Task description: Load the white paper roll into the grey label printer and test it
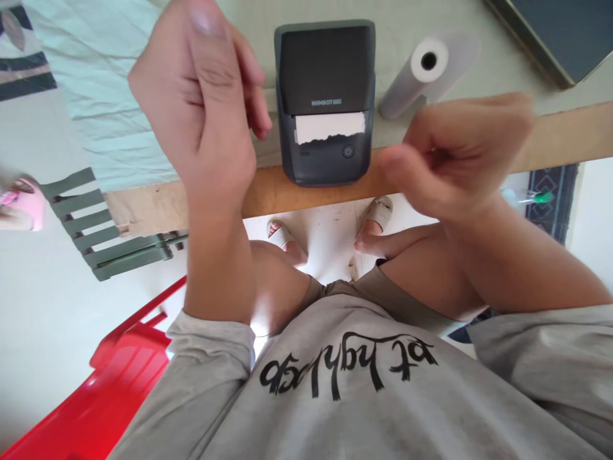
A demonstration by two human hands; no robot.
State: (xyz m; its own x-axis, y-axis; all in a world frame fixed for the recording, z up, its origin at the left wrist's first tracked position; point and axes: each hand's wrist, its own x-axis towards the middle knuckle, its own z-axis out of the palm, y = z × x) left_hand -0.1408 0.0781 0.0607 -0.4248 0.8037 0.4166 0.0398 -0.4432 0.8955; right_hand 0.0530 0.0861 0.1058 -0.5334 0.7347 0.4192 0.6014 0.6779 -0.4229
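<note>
Both hands are raised and blurred: the left hand [201, 108] has fingers curled loosely on nothing, while the right hand [450, 156] hides whether its bunched fingers pinch anything. Between them, at 12 o'clock on the table [565, 137], stands the dark printer [325, 96] labelled NIIMBOT, torn paper [329, 126] in its slot, a paper roll [421, 73] at 1 o'clock.

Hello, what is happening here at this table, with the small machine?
A seated person in a grey shirt holds both hands above the table edge. The left hand and right hand are loosely curled and blurred; neither visibly holds anything. Between them stands a dark grey label printer with a torn white paper strip sticking out. A white paper roll lies beside it.
</note>
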